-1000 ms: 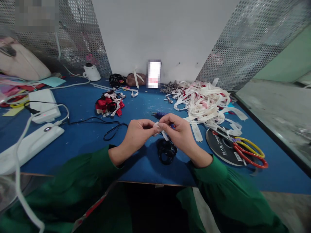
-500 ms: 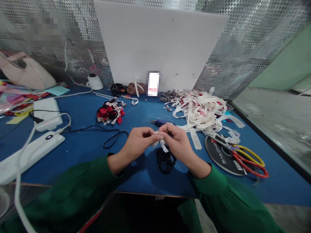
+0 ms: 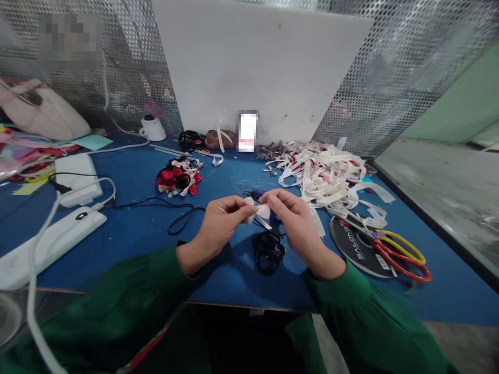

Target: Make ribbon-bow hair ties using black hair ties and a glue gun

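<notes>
Shows a small white ribbon (image 3: 264,211) at the centre of the frame, between left hand (image 3: 218,224) and right hand (image 3: 298,223), pinched in the fingertips of both, above a black bundle (image 3: 268,253). Spreads wider than in the earlier frame, with fingertips farther apart.

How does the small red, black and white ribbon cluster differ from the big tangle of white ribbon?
The red, black and white ribbon cluster is small and compact; the tangled white ribbon pile spreads much wider. The cluster shows bold red and black, the pile mostly white with some pink and red. The pile has long loose strips trailing out; the cluster looks bunched. Both lie on the blue tabletop.
</notes>
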